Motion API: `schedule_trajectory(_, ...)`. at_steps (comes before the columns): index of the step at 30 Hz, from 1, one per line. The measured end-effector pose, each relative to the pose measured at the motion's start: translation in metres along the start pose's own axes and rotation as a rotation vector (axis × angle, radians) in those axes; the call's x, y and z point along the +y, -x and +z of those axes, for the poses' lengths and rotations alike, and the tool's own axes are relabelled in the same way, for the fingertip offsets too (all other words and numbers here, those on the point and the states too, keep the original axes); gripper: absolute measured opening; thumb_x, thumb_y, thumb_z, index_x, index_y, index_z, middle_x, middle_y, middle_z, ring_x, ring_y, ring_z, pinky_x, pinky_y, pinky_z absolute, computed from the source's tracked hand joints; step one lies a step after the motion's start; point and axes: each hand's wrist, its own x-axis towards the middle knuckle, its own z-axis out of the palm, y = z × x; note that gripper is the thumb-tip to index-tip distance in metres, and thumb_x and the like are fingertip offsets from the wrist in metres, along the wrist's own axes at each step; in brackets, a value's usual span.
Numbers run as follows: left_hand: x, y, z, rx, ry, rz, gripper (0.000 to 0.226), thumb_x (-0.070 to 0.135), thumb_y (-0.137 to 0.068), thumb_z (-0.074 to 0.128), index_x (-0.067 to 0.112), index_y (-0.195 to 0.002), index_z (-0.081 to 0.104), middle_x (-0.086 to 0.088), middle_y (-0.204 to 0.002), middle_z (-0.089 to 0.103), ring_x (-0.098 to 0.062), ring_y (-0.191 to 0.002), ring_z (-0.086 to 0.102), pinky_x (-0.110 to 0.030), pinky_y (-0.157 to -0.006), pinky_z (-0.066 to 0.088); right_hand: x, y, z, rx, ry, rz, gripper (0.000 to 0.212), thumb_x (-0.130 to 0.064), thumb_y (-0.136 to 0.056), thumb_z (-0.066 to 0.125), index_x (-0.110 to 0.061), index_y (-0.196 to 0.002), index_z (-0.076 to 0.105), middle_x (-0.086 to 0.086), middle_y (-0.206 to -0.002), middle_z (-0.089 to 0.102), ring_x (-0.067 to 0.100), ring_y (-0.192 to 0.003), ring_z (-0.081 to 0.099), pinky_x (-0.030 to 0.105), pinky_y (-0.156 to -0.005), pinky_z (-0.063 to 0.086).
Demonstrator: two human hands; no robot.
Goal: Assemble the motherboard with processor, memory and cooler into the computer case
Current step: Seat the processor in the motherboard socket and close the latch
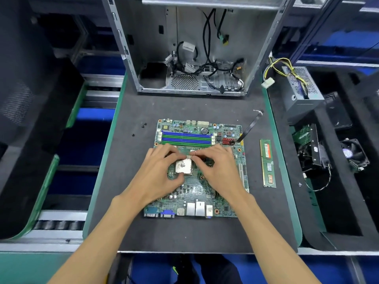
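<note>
Green motherboard point(200, 193) flat on mat — silver processor point(183, 166) seated mid-board; memory stick point(267, 163) beside, right.

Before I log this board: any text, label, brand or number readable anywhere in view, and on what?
None reads.
Motherboard: white printing, too small.
Memory stick: coloured stickers, blurred.
Processor: lid markings smeared, partly under the hands.
Case: white cable tags, blurred.
Power supply: no label visible.
</note>
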Motion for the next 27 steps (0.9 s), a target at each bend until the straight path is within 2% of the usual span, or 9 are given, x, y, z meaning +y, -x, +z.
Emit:
schedule_trajectory(4,0.002,0.002,0.0,0.012,-0.008,-0.02,0.044,0.023,-0.078,0.075,0.018,-0.121,0.067,0.006,-0.109,0.054,-0.013,-0.105,0.046,-0.032,-0.094,0.034,0.001,0.0,0.001,0.014,0.011,-0.009,0.015,-0.032,-0.091,0.072,-0.026,-0.103,0.079,-0.017,-0.094,0.073,-0.003,-0.088,0.05,0.033,-0.092,0.033)
schedule_trajectory(12,0.011,0.006,0.0,0.043,-0.03,-0.06,0.041,0.02,-0.079,0.075,0.016,-0.119,0.068,0.003,-0.107,0.054,-0.017,-0.106,0.05,-0.03,-0.092,0.034,0.0,0.0,0.002,0.025,0.006,-0.009,0.014,-0.03,-0.092,0.072,-0.025,-0.102,0.078,-0.016,-0.093,0.073,0.002,-0.088,0.053,0.034,-0.091,0.034)
schedule_trajectory(16,0.012,0.005,-0.001,0.031,-0.022,-0.068,0.04,0.019,-0.079,0.075,0.014,-0.119,0.067,0.002,-0.109,0.055,-0.018,-0.109,0.05,-0.033,-0.094,0.036,0.001,0.001,0.002,0.028,0.006,-0.017,0.014,-0.032,-0.092,0.071,-0.026,-0.102,0.078,-0.019,-0.092,0.071,-0.002,-0.087,0.05,0.031,-0.089,0.032)
schedule_trajectory(22,0.013,0.004,-0.001,0.008,0.012,-0.062,0.041,0.016,-0.081,0.073,0.015,-0.122,0.067,0.003,-0.11,0.055,-0.015,-0.108,0.049,-0.026,-0.093,0.032,0.001,0.0,0.002,0.031,0.002,-0.012,0.013,-0.032,-0.092,0.071,-0.026,-0.101,0.078,-0.017,-0.092,0.073,0.002,-0.088,0.053,0.034,-0.091,0.034)
schedule_trajectory(27,0.014,0.002,-0.003,0.003,0.006,-0.085,0.043,0.016,-0.079,0.074,0.013,-0.122,0.067,0.001,-0.11,0.054,-0.016,-0.109,0.049,-0.032,-0.099,0.04,0.0,0.0,0.002,0.026,0.002,-0.007,0.013,-0.032,-0.092,0.071,-0.026,-0.101,0.079,-0.016,-0.091,0.073,0.006,-0.088,0.057,0.037,-0.092,0.037)
